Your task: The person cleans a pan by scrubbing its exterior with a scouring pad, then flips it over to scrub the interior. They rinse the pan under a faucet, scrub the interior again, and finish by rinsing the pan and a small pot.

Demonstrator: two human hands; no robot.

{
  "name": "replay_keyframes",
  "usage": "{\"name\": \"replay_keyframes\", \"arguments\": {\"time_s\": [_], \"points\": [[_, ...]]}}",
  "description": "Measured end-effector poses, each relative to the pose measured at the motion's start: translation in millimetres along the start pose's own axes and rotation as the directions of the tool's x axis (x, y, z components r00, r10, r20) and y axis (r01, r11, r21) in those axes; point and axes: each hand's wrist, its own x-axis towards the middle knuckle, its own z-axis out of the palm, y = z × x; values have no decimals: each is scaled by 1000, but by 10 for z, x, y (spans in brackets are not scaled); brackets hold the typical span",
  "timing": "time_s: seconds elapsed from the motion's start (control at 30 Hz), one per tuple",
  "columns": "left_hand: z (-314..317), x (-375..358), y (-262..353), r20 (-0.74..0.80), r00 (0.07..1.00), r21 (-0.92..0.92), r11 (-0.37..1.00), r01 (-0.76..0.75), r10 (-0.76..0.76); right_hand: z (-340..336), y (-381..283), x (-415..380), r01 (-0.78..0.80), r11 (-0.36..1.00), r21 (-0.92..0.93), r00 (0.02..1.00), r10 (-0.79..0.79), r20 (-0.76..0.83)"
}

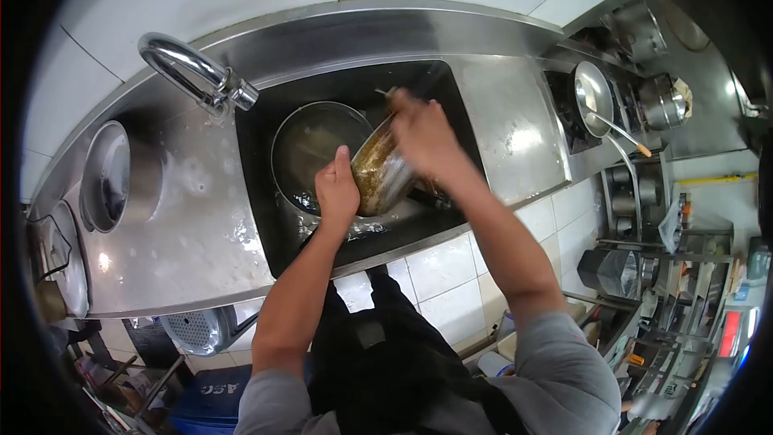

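My left hand grips the rim of a pan, thumb up along the edge. The pan is tilted in the sink, and its browned, wet outer side shows. My right hand is closed and pressed against the pan's upper side, blurred by motion. What it holds, if anything, I cannot make out. Left of the pan, a large round pot with cloudy water stands in the dark sink basin.
A chrome faucet arches over the sink's left corner. On the left counter stands a big metal pot. To the right, a pan with a wooden-tipped handle sits on the stove. A blue bin is below left.
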Motion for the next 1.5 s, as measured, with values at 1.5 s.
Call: {"name": "replay_keyframes", "arguments": {"time_s": [1.5], "points": [[-463,-88,-273,140,977,58,984,-169,159,-117,1174,215,-230,338,913,970,5,243]]}}
